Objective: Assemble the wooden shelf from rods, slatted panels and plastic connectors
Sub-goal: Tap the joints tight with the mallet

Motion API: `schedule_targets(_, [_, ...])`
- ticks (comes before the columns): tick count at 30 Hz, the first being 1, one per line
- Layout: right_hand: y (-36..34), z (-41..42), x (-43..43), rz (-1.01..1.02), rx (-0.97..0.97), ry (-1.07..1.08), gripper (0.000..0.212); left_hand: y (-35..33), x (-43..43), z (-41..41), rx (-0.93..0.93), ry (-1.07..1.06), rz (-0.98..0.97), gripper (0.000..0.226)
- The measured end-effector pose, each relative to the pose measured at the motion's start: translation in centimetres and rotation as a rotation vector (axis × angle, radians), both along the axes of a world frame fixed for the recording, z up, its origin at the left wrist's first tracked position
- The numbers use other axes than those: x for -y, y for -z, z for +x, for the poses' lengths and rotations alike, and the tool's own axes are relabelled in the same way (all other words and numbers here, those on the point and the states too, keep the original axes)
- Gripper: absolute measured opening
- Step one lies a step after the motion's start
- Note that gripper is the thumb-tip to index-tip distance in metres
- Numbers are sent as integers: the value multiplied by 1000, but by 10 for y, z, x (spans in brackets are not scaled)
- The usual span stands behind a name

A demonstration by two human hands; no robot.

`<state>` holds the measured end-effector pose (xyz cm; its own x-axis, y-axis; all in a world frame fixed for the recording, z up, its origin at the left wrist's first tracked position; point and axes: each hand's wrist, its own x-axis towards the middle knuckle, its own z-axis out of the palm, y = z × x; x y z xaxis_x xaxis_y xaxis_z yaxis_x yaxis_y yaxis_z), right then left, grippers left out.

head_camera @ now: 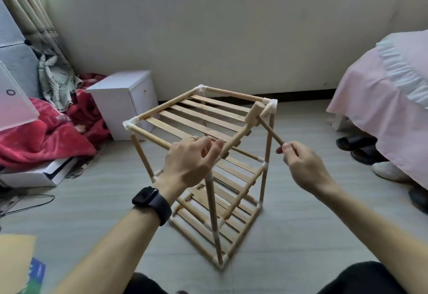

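Wooden and nearly whole, the shelf (213,212) stands on the tiled floor (301,229) between the person's arms, with three slatted tiers framed by rods and white corner pieces. The left hand (190,161) curls its fingers over the near top corner, where the front rods meet, and grips the frame there; the joint beneath it is hidden. The right hand (303,164) pinches the very end of the handle of a small mallet (254,114), whose head hangs just over the edge of the top slatted panel (203,117), close beside the far right plastic connector (272,103). The step in hand looks like seating the top joints by tapping. The next move probably calls for a short, square knock on that connector, with the left hand bracing so the light frame neither racks nor skids. A hold this far back gives little control.
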<state>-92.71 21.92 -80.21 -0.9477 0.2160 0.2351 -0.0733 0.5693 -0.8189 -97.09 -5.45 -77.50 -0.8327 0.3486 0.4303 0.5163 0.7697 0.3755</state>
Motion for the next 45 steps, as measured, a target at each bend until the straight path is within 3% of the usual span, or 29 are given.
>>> schedule_targets(2, [9,0,4,-131,53,-30,32,-9,-15,3,81,9,-284,68])
schedule_targets(4, [18,1,6,-207,36,3,35,-8,-27,8,-10,-39,-490,48])
schedule_targets(5, [24,2,6,-220,20,38,36,-7,-31,10,-70,-57,-479,33])
schedule_targets(7, [40,8,7,-244,12,97,38,-9,-40,9,-114,-96,-362,16])
schedule_targets(14, [103,19,16,-362,170,162,38,-52,-113,-41,21,-188,-173,8])
schedule_targets(17, [121,19,10,-311,201,150,36,-79,-121,-68,41,-269,-78,9])
schedule_targets(21, [124,8,-1,-162,99,245,29,-96,-103,-106,141,-444,93,16])
schedule_targets(24, [112,-15,-17,-109,49,280,27,-62,-58,-117,302,-472,335,24])
schedule_targets(29, [119,-50,-28,-12,68,205,28,64,22,-102,501,-635,635,33])
schedule_targets(36, [132,-66,-7,313,76,-79,27,175,78,-75,675,-735,762,35])
schedule_targets(40, [121,-53,10,91,-75,-159,17,201,76,-75,703,-686,742,39])
schedule_targets(45, [83,-46,40,-393,-20,-281,15,211,78,-54,649,-542,741,44])
